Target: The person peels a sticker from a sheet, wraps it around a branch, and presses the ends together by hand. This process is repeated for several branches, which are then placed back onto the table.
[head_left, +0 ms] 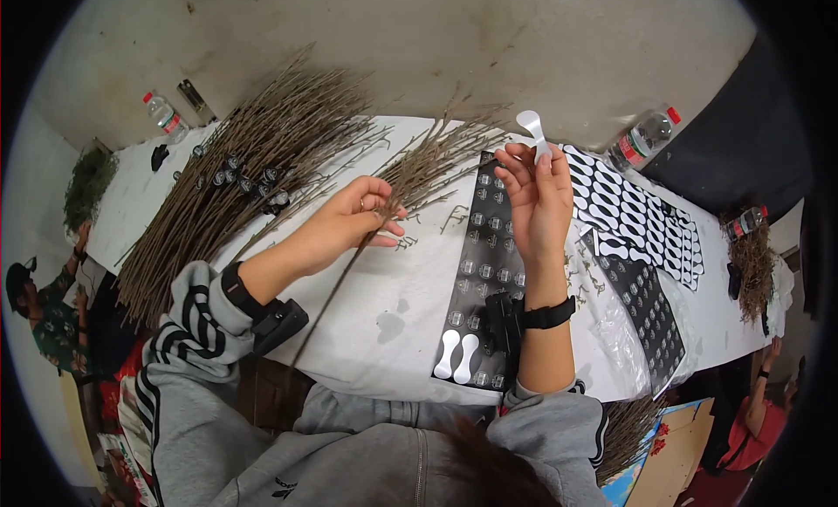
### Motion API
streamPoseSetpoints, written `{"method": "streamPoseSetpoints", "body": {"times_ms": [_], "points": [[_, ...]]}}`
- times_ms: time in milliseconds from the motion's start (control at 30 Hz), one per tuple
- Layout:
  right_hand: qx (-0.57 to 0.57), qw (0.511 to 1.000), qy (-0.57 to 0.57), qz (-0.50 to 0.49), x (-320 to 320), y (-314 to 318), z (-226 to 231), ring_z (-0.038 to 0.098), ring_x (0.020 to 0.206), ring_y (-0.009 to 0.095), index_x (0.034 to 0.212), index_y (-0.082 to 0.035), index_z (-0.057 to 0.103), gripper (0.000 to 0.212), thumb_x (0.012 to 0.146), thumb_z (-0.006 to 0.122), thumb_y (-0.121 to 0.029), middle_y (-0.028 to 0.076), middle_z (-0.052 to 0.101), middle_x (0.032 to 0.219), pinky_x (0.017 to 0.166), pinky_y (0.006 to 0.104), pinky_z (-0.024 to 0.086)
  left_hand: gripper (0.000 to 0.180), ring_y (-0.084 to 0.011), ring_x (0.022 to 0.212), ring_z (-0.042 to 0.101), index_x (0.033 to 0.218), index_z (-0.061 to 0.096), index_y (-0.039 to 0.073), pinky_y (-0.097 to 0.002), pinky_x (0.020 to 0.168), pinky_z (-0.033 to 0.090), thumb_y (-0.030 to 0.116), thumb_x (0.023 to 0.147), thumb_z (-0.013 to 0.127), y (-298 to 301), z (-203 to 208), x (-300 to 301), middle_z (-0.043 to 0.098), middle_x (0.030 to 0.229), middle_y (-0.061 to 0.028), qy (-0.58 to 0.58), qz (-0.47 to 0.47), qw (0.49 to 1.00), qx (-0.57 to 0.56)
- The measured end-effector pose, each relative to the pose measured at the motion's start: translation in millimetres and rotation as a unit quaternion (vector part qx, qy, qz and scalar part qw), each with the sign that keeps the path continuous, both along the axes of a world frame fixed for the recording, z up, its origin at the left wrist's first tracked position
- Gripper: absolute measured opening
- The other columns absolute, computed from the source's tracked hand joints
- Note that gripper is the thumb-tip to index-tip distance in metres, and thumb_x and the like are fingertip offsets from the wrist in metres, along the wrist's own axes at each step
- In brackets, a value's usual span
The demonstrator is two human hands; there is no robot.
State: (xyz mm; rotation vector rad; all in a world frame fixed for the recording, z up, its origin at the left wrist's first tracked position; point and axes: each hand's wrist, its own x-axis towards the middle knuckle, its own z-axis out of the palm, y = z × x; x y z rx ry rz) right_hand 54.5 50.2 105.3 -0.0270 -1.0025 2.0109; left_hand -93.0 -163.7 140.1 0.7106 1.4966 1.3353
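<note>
A thin brown twig (330, 304) runs through my left hand (349, 212); its thumb and fingers close round the stem. The lower end slants toward my lap, and the upper part merges with a spread of branched twigs (428, 167) on the table, so I cannot tell which tips belong to it. My right hand (539, 193) is raised, pinching a white dumbbell-shaped sticker (530, 125) by one end, apart from the twig. Below that hand lies a dark backing sheet (491, 256) with a few white stickers (448, 353) at its near end.
A large heap of twigs (253, 140) with dark round tags (236, 177) fills the left. Sheets of white stickers (637, 215) and another dark sheet (650, 311) lie right. Plastic bottles (644, 139) stand near the wall. Other people (755, 420) are at both sides.
</note>
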Motion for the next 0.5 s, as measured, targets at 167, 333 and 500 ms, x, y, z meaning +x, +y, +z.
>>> {"method": "streamPoseSetpoints", "body": {"times_ms": [167,333,500], "points": [[-0.013,1.0,-0.02,0.011,-3.5,-4.9,-0.4,0.06,0.105,0.029,0.115,-0.005,0.044,0.02,0.099,0.044,-0.017,0.018,0.058,0.113,0.087,0.0367,0.05,0.028,-0.0076,0.071,0.048,0.122,0.04,0.005,-0.0205,0.055,0.039,0.008,0.095,0.046,12.3,-13.1,14.2,0.054,0.1,-0.0057,-0.061,0.005,0.997,0.037],[-0.015,0.999,-0.037,0.005,-6.0,-3.7,-3.6,0.056,0.11,0.028,0.117,-0.006,0.043,0.02,0.098,0.044,-0.014,0.018,0.056,0.118,0.09,0.0385,0.048,0.025,-0.0064,0.068,0.044,0.12,0.044,0.006,-0.0189,0.051,0.032,0.012,0.096,0.046,28.7,-24.7,22.1,0.055,0.095,-0.0036,-0.045,0.02,0.999,0.012],[-0.022,0.997,-0.052,-0.046,-7.4,0.5,-9.5,0.053,0.114,0.027,0.117,-0.007,0.043,0.02,0.098,0.045,-0.013,0.017,0.055,0.119,0.093,0.0396,0.045,0.027,-0.0049,0.064,0.043,0.121,0.048,0.007,-0.0172,0.049,0.029,0.016,0.096,0.048,44.0,-38.1,21.9,0.055,0.088,-0.0011,-0.046,0.049,0.997,0.025]]}}
